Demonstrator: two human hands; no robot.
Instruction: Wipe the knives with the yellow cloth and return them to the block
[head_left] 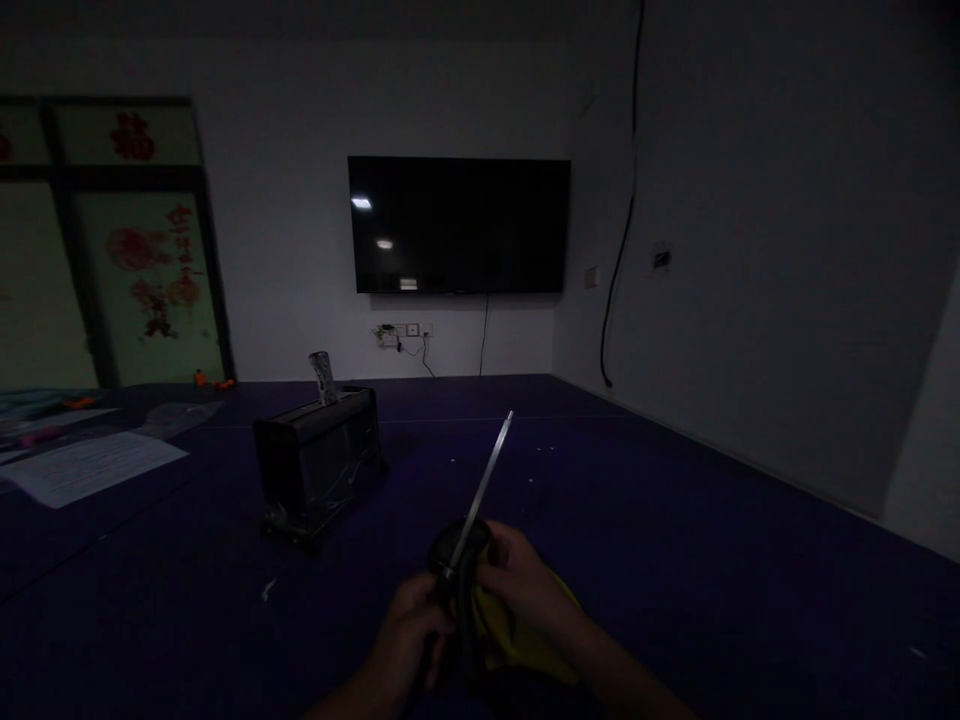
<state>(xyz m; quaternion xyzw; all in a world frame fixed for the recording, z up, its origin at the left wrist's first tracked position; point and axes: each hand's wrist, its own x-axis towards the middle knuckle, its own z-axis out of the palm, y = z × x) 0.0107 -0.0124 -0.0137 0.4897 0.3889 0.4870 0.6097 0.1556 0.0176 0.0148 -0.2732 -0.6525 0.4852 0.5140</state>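
In the dim head view, a long thin metal rod (484,487) with a dark lower end points up and away from me. My left hand (409,632) is closed around that dark end. Beside it, my right hand (525,585) has its fingers curled on the rounded black rim (442,545) of a black and yellow thing (517,640). Too little light falls on this thing to tell its kind. My forearms and the darkness hide its lower part.
A black box-shaped appliance (319,460) on small feet stands left ahead, a patterned object (323,378) rising from its top. Printed paper (101,466) and clear plastic (178,418) lie farther left on the dark blue floor (645,560). A television (459,225) hangs ahead; a cable (621,250) runs down the right wall.
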